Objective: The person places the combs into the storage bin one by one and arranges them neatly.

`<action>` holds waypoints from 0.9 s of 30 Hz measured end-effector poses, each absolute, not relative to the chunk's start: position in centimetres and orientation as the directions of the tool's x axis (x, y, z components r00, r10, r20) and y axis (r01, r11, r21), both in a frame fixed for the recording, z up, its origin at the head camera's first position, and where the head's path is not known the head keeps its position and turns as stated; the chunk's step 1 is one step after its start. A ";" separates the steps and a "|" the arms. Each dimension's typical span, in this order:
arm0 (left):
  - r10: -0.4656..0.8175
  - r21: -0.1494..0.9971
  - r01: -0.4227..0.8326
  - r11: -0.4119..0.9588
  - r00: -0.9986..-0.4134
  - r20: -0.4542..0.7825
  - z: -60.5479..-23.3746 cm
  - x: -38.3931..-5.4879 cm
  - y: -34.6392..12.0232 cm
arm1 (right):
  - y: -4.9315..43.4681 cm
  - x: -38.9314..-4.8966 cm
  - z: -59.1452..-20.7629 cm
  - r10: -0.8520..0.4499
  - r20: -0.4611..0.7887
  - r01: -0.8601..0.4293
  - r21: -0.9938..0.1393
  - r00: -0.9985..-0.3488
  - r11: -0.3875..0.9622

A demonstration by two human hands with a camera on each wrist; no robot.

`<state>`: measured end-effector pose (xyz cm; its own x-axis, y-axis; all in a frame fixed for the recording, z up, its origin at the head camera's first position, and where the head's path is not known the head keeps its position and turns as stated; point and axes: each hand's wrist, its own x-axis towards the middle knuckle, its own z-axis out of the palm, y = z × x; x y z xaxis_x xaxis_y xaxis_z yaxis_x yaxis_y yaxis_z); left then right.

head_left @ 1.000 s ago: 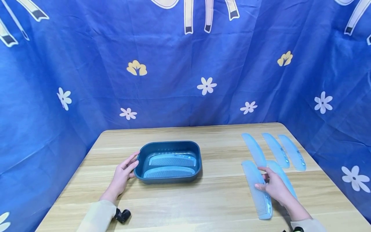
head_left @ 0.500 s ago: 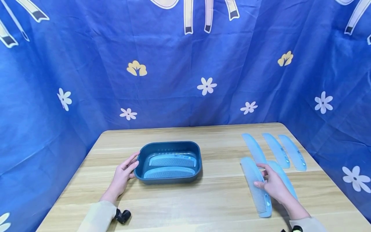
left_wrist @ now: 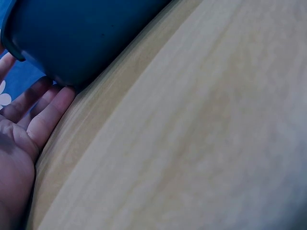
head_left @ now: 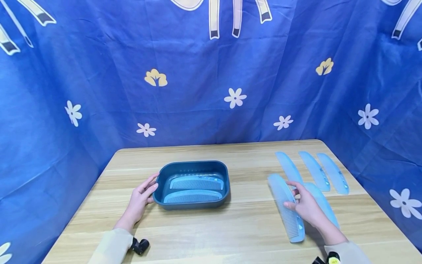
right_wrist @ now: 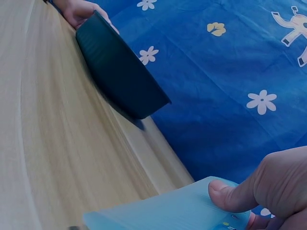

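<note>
My right hand (head_left: 307,208) pinches a translucent light-blue comb (head_left: 286,209) by its spine, thumb on the upper face. The comb is tilted, teeth facing left. In the right wrist view, the thumb presses on the comb (right_wrist: 168,211) near its edge. Another blue comb (head_left: 324,205) lies just beyond this hand, partly covered by it. At the left, my left hand (head_left: 140,200) rests against the end of a dark teal plastic basin (head_left: 191,206), fingers extended along its outer wall. Inside the basin two combs lie flat, one behind (head_left: 196,182) and one in front (head_left: 192,196).
Three more blue combs lie at the back right of the wooden table (head_left: 211,234): a left one (head_left: 289,168), a middle one (head_left: 314,170) and a right one (head_left: 333,174). A blue patterned curtain (head_left: 197,121) stands behind and beside the table.
The right hand has lifted its comb and moved it slightly left and away from the comb beside it. The left hand and the basin stay in place.
</note>
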<state>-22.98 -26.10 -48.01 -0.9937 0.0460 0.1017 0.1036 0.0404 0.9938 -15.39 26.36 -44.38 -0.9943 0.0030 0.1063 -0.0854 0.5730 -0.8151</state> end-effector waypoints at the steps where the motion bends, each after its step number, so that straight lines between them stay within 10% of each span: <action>1: 0.048 0.994 0.105 0.033 -0.993 0.104 -48.1 -23.0 -26.1 | 26.3 -15.5 -44.4 0.004 0.108 -0.087 -0.816 -0.994 0.571; 27: 0.055 0.992 0.122 0.003 -0.991 0.122 -48.1 -22.9 -26.1 | 23.5 -17.2 -42.5 -0.083 0.161 -0.181 -0.848 -0.983 0.497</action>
